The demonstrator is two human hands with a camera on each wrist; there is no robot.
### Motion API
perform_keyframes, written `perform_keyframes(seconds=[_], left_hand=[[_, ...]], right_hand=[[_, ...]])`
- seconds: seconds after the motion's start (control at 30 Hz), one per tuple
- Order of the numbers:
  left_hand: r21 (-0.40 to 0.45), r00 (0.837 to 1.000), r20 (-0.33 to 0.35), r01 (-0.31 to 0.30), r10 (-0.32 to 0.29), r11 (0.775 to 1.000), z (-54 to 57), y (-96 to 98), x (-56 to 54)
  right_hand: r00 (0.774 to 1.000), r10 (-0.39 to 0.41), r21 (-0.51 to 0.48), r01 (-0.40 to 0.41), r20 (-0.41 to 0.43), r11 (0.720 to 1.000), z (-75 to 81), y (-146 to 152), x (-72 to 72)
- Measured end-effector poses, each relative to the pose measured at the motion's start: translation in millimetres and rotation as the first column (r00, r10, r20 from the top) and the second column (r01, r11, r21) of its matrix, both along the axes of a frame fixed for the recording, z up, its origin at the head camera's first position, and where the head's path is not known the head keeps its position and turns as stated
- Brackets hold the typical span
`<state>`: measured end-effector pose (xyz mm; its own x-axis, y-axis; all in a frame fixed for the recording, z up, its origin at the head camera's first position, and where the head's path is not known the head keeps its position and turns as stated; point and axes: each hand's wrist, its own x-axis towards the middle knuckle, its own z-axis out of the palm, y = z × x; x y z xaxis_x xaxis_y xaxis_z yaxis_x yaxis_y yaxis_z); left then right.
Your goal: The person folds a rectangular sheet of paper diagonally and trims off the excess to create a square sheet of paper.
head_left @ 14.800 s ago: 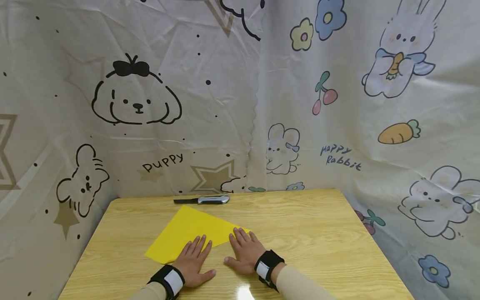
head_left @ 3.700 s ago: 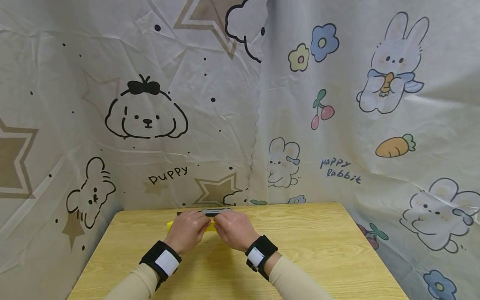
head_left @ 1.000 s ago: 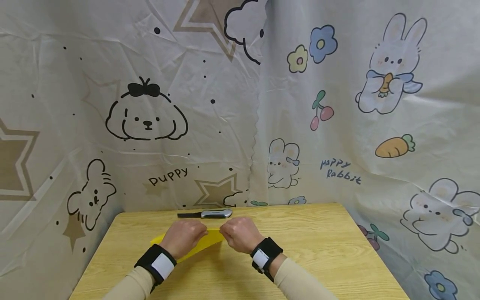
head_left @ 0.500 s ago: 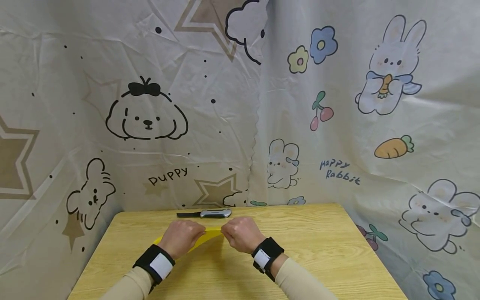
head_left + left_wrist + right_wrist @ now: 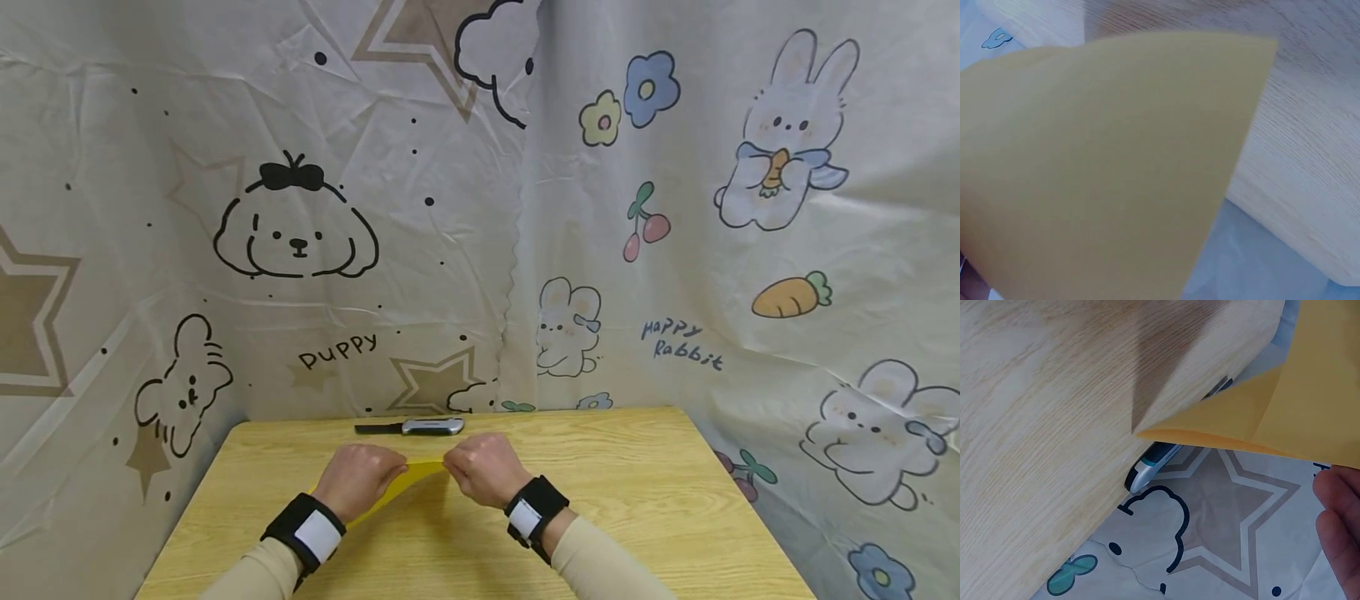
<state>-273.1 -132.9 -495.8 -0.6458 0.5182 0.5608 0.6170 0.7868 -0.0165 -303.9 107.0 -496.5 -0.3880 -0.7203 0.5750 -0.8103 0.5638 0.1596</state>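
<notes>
A sheet of yellow paper (image 5: 408, 479) is held up off the table between both hands, slanting down to the left. My left hand (image 5: 360, 479) grips it with curled fingers and covers much of it. At the paper's right end, my right hand (image 5: 487, 471) pinches the edge. In the left wrist view the yellow paper (image 5: 1110, 162) fills much of the picture, slightly bowed. The right wrist view shows a fold in the yellow paper (image 5: 1316, 394), its layers slightly parted along one edge, and a few fingertips (image 5: 1338, 540) near it.
A utility knife (image 5: 431, 427) with a grey handle and dark blade lies along the back of the wooden table (image 5: 637, 508). Behind and beside the table hangs a printed cloth (image 5: 450, 208) with cartoon animals.
Earlier, the yellow paper lay on the table under both flat hands. Both hands then took hold and lifted it. Over the last second, the left hand has shifted slightly left, widening the gap.
</notes>
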Motion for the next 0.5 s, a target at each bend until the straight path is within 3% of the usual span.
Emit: perform_keyframes(seconds=[0.33, 0.5], left_hand=[[-0.005, 1.0, 0.01, 0.008, -0.008, 1.0, -2.3, -6.5, 1.8], [0.001, 0.999, -0.018, 0.026, -0.026, 1.0, -4.8, -10.4, 1.3]], right_hand=[[1.0, -0.005, 0.016, 0.005, 0.009, 1.0, -0.7, -1.7, -0.5], [1.0, 0.004, 0.008, -0.004, 0.015, 1.0, -0.4, -1.9, 0.2]])
